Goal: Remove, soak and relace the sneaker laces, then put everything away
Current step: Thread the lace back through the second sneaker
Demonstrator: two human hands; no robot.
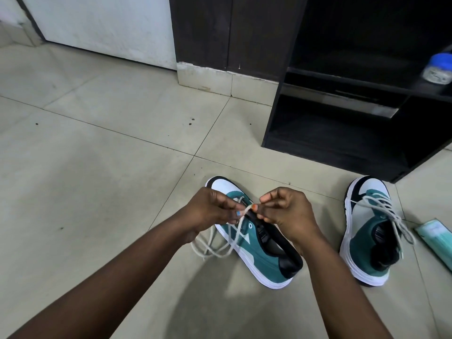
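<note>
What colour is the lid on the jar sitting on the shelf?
Blue. The jar on the dark shelf shows at the right edge of the head view.

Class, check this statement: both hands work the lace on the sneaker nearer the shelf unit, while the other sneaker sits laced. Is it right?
Not quite. The head view shows both hands, left and right, working the lace on the sneaker farther from the shelf unit; the laced sneaker is nearer.

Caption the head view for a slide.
Both hands, left and right, work the lace at one sneaker on the floor; the other sneaker stays laced.
</note>
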